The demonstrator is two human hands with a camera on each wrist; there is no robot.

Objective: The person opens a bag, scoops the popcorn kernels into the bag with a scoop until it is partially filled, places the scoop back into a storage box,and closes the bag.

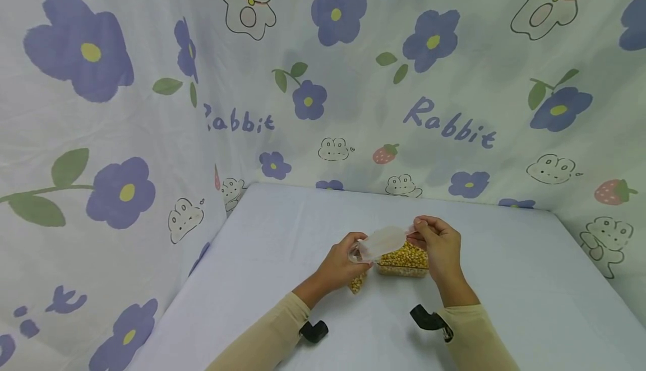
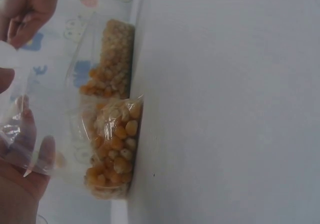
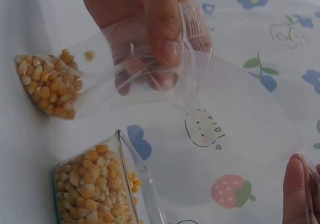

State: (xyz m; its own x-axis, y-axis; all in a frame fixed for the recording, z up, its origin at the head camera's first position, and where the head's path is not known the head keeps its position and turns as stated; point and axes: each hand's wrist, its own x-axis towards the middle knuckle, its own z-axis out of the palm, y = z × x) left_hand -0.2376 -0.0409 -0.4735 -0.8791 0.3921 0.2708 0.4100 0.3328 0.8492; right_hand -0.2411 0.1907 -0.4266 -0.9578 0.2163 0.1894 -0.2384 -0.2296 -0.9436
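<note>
My left hand [image 1: 343,260] grips a clear plastic zip bag [image 3: 105,79] near its mouth, thumb pressed on the near side and fingers behind. Corn kernels [image 3: 50,87] fill the bag's lower corner, which hangs down at the tabletop in the left wrist view. My right hand [image 1: 440,245] pinches the narrow end of a translucent white plastic scoop [image 1: 384,242] between thumb and fingers. The scoop's broad end lies at the bag's mouth, tilted down toward the left hand, and no kernels show on it.
Just behind the hands, a clear rectangular container [image 1: 402,273] heaped with corn kernels stands on the white-covered table [image 1: 282,225]. A printed cloth [image 1: 353,79] with flowers and rabbits hangs along the back and sides. Black curved mounts [image 1: 314,332] stick out below both wrists.
</note>
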